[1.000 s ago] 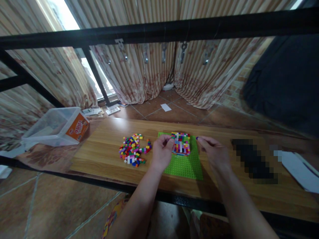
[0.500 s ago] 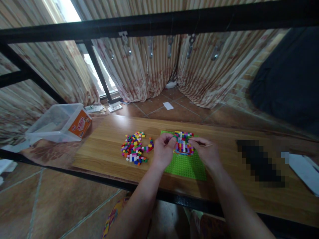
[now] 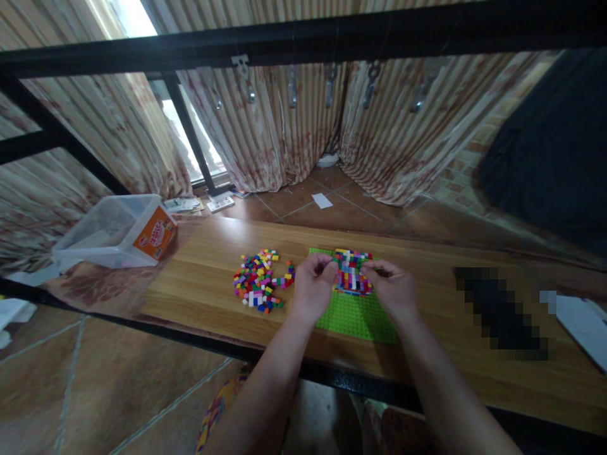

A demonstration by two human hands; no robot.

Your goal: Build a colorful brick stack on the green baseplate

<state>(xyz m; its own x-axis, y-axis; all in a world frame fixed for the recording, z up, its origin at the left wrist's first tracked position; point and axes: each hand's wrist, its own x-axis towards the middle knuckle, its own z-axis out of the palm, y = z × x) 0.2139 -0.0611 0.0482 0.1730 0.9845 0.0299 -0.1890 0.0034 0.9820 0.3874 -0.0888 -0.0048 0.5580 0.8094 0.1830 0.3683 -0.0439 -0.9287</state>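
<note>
Both my hands are at a many-coloured structure of toy bricks (image 3: 351,280) on a green baseplate (image 3: 358,319). At its left side my left hand (image 3: 313,284) is closed, thumb and forefinger pinched together. My right hand (image 3: 391,287) pinches at the right side, fingertips against the bricks. Whatever sits between the fingertips is too small and too hidden to name. To the left of my left hand, a pile of loose toy bricks (image 3: 258,278) in mixed colours is spread on the wooden table (image 3: 190,278).
A clear plastic box (image 3: 102,237) with an orange label stands beyond the table's left end. On the right lie a dark pixelated object (image 3: 500,313) and white paper (image 3: 581,328). A black metal bar (image 3: 303,41) crosses above the far side, with hooks hanging from it.
The whole view has shifted slightly. Both hands stay at the brick structure with nearly the same pinch; I see no brick placed or removed.
</note>
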